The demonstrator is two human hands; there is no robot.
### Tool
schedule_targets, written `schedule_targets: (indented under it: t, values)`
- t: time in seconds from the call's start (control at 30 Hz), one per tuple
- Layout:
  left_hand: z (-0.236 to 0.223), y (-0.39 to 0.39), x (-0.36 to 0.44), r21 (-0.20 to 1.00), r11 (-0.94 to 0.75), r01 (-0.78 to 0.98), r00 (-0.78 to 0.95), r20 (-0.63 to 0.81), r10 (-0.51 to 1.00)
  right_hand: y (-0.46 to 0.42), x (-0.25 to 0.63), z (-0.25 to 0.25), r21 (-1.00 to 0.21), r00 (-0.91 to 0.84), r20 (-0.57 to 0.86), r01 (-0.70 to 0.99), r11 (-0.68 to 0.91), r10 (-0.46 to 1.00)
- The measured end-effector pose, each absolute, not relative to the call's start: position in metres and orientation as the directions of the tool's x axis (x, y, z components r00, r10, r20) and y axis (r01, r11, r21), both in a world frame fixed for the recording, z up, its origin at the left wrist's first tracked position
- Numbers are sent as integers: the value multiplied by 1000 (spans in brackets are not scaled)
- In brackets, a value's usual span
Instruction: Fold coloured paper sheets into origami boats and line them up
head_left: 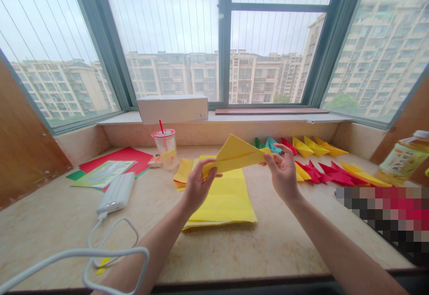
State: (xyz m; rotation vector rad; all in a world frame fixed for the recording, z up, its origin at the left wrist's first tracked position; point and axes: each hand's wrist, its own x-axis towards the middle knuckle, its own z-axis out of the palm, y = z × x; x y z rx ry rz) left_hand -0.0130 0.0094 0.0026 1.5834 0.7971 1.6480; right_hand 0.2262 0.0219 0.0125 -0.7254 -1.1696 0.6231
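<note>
While the left grip point(198, 182) holds folded paper point(236, 153) by one corner, the right grip point(283, 173) pinches the opposite corner, above yellow sheets point(223, 203), probably stacked.

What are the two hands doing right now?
Left hand: closed, pinching one end of the folded yellow paper.
Right hand: closed, pinching the paper's other end.
</note>
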Motion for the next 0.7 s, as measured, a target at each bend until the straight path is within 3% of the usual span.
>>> schedule_targets:
  t: [0.2,0.5,0.7]
  values:
    - [-2,8,-11,807,-588,-47,-7,589,808,26,229,8,-798,306,575,5,603,759]
    - [-10,18,-21,716,-696,57,10,697,717,31,230,1,-801,196,588,2,599,785]
    - [-2,22,-20,715,-697,-50,-65,694,717,27,232,5,-803,98,595,67,592,797]
